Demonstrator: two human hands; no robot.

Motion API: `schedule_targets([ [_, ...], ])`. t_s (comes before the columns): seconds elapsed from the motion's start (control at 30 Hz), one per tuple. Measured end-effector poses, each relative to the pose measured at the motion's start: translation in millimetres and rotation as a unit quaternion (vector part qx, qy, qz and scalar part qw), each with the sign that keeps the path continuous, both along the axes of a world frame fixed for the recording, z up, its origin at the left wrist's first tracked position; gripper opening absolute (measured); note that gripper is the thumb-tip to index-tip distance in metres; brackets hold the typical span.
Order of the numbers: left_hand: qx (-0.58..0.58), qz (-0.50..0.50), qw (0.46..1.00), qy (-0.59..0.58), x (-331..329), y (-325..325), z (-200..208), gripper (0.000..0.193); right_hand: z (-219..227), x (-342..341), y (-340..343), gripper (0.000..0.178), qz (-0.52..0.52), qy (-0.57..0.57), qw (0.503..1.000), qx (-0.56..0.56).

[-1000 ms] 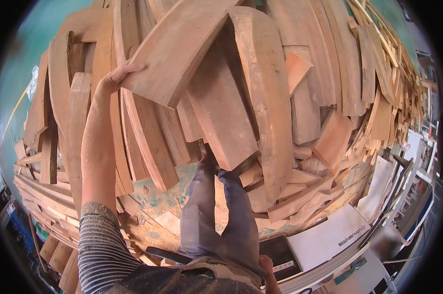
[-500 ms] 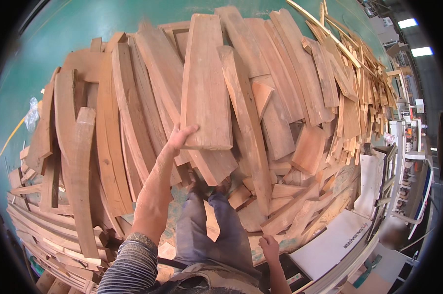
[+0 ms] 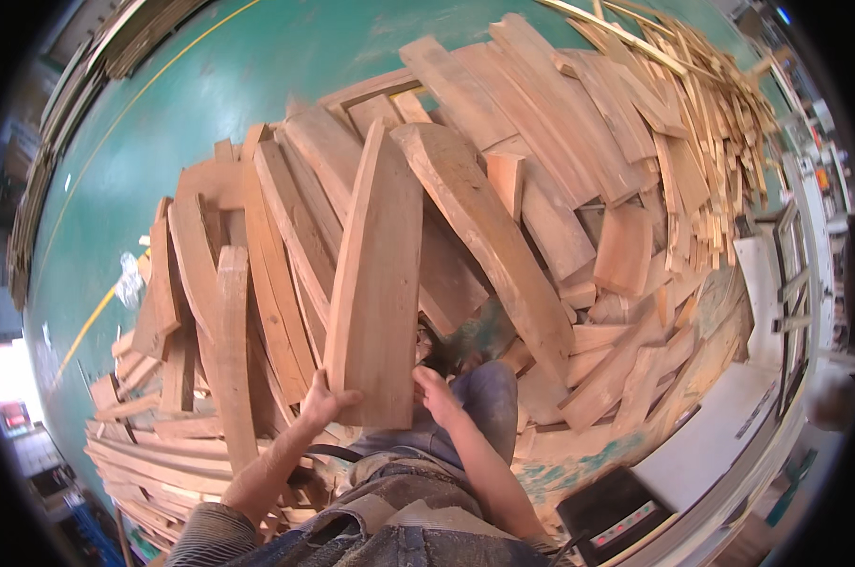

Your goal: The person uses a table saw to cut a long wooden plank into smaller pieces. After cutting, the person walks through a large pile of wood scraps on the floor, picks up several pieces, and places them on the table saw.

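Note:
A long, thick wooden plank [image 3: 380, 283] stretches away from my body, its near end at my waist. Its far end overlies the pile of boards; whether it touches them I cannot tell. My left hand [image 3: 326, 402] grips the near left corner, thumb on the upper face. At the right edge, my right hand [image 3: 434, 392] has its fingers curled against the wood. Just right of the plank lies a broad curved board [image 3: 484, 227] with rough edges. Several curved boards [image 3: 281, 274] lean close together on the left.
Thin offcut strips [image 3: 720, 142] are heaped at the far right. Stacked slats [image 3: 163, 472] lie at the lower left. A white panel [image 3: 711, 454] and a black control box [image 3: 616, 520] with buttons stand at the lower right. Clear plastic [image 3: 129, 281] lies on the green floor [image 3: 200, 85].
The plank has come nearer my body and turned, showing its left edge. My right hand has risen from my side to its right edge. My view has swung left.

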State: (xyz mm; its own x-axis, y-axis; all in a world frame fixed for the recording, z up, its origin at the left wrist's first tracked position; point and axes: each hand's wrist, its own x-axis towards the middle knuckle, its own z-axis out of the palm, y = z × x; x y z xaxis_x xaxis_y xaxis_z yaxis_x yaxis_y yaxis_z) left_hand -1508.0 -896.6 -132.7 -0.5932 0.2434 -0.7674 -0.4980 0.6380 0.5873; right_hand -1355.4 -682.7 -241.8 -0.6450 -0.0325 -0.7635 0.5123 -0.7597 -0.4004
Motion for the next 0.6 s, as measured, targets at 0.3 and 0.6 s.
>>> schedule_targets([
  [0.3, -0.115, -0.084, 0.989, 0.027, 56, 48, 38, 0.098, 23, 41, 2, 0.075, -0.059, -0.021, 0.996, -0.067],
  [0.6, -0.101, -0.158, 0.982, 0.035, 135, -20, 94, 0.102, 77, 143, -86, 0.074, -0.136, 0.011, 0.991, 0.001],
])
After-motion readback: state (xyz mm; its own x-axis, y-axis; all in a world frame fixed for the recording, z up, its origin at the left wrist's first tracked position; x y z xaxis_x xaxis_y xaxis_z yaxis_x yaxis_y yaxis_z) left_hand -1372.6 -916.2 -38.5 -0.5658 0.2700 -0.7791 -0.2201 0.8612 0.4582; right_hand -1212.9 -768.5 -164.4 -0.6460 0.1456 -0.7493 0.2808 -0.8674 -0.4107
